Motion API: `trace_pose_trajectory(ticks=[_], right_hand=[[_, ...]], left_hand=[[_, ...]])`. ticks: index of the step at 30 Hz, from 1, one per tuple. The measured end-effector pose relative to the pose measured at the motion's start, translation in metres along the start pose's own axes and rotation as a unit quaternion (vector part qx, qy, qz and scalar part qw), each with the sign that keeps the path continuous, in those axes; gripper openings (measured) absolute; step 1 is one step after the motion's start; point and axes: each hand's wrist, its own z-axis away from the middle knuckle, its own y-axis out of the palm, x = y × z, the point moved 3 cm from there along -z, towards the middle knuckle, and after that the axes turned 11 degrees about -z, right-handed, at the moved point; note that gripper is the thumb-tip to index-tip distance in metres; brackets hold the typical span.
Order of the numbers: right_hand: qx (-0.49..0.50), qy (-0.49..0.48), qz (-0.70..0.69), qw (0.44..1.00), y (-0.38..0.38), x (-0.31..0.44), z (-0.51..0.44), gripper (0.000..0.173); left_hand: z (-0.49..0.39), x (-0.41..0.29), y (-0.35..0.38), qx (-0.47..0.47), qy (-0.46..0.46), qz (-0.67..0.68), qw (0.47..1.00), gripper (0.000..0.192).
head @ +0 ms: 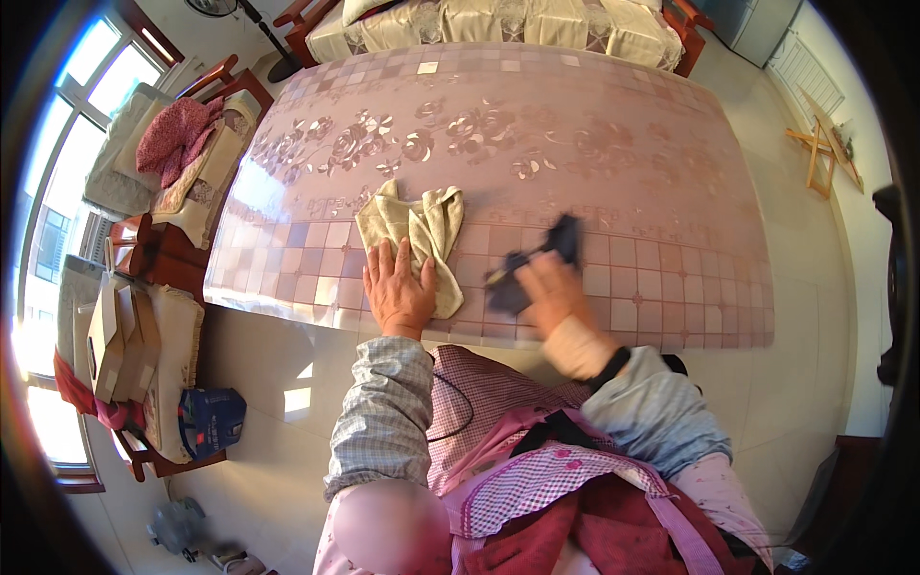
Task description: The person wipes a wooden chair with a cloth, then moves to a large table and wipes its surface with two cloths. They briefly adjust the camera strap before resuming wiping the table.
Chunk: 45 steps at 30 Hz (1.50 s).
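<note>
My left hand (399,286) lies flat, fingers a little apart, on a crumpled pale yellow cloth (438,215). This cloth rests on a table covered with a glossy, pinkish tablecloth (647,172) of tile and rose patterns. To the right, my right hand (557,295) is blurred and grips a dark cloth (509,287) against the tabletop near its front edge. Parts of the dark cloth stick out above and to the left of the fingers. A strip of table separates the two cloths.
Beyond the table stands a sofa with a cream cover (489,25). Left are wooden armchairs holding a pink-red cloth (176,136), cardboard boxes (118,345) and a dark blue bag (212,422). A fan base (284,70) stands behind-left; a folding wooden stand (819,154) is right.
</note>
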Motion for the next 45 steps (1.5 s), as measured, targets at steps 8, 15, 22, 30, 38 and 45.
trace_pose_trajectory(ticks=[8,15,22,30,38,45], right_hand=[[-0.064,0.121,0.093,0.986,-0.074,-0.075,0.072,0.037],[-0.181,0.371,0.088,0.907,-0.14,-0.138,0.152,0.03],[0.032,-0.003,-0.045,0.998,-0.03,0.027,0.08,0.047],[-0.187,0.386,0.098,0.898,-0.178,-0.165,0.206,0.043],[-0.156,0.363,0.164,0.904,-0.141,-0.136,0.183,0.049],[-0.062,0.205,0.098,0.972,-0.132,-0.095,0.175,0.046]], left_hand=[[0.0,0.005,0.004,0.006,0.013,-0.008,1.0,0.064],[0.0,0.003,0.008,-0.007,0.006,-0.016,1.0,0.062],[-0.004,0.013,0.012,-0.03,0.048,-0.035,0.998,0.057],[-0.003,0.012,0.014,-0.046,0.059,-0.03,0.997,0.057],[-0.005,0.017,0.017,-0.057,0.064,-0.036,0.996,0.055],[-0.005,0.017,0.016,-0.043,0.056,-0.035,0.997,0.055]])
